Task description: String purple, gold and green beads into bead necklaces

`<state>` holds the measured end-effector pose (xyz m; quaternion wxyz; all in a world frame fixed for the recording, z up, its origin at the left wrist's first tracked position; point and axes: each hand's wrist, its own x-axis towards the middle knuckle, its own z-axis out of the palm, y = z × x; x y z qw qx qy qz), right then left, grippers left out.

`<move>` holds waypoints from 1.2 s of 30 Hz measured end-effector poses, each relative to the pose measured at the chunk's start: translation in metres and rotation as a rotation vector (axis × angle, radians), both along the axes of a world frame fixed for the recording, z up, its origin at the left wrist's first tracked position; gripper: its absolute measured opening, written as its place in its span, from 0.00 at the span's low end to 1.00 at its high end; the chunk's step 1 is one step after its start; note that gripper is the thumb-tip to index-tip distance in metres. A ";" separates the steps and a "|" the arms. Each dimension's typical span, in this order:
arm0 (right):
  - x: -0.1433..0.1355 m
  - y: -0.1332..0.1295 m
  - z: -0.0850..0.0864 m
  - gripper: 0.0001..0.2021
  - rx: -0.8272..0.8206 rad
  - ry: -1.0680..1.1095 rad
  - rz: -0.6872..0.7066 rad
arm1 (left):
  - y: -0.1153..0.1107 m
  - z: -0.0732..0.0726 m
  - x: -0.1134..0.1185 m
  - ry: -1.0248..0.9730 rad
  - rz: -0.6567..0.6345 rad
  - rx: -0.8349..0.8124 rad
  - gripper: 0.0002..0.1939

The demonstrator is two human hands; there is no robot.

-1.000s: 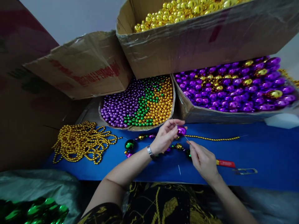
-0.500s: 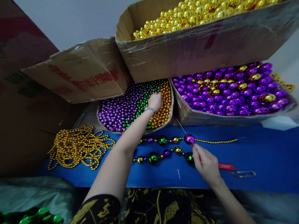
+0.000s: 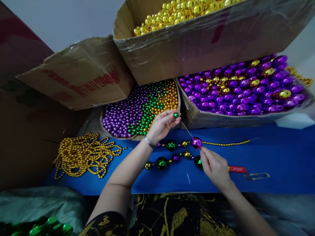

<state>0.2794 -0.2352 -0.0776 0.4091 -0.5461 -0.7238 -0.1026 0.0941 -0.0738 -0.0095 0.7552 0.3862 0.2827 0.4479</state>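
Observation:
Between the fingertips of my left hand (image 3: pixel 164 125) is a small green bead (image 3: pixel 176 115), just in front of the box of small beads (image 3: pixel 118 123). My right hand (image 3: pixel 216 167) pinches at the base of a large purple bead (image 3: pixel 196 142), from which a thin straight needle (image 3: pixel 187 129) sticks up toward the green bead. The green bead's edge is near the needle's tip but looks apart from it. Behind and below lie two rows of strung beads, one with a large green bead (image 3: pixel 161 163), partly hidden by my hands.
A heap of gold bead strands (image 3: pixel 83 155) lies at left on the blue table (image 3: pixel 157 183). Boxes of large purple beads (image 3: pixel 236 95) and gold beads (image 3: pixel 177 14) stand behind. Snips with a red handle (image 3: pixel 237 169) and a short white stick (image 3: pixel 188 178) lie in front.
My left hand has come out of the small-bead box toward me, now with a green bead in its fingers. My right hand keeps its grip at the purple bead. The view has shifted slightly.

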 end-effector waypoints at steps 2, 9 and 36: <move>-0.001 0.000 0.001 0.10 0.000 -0.014 0.001 | -0.009 -0.003 -0.001 -0.011 -0.018 -0.021 0.11; 0.001 0.000 -0.002 0.10 0.012 -0.042 -0.006 | -0.014 -0.008 0.002 0.011 -0.064 0.036 0.12; 0.035 0.000 -0.013 0.10 -0.119 0.264 -0.038 | 0.162 0.058 0.231 1.694 -0.314 1.334 0.27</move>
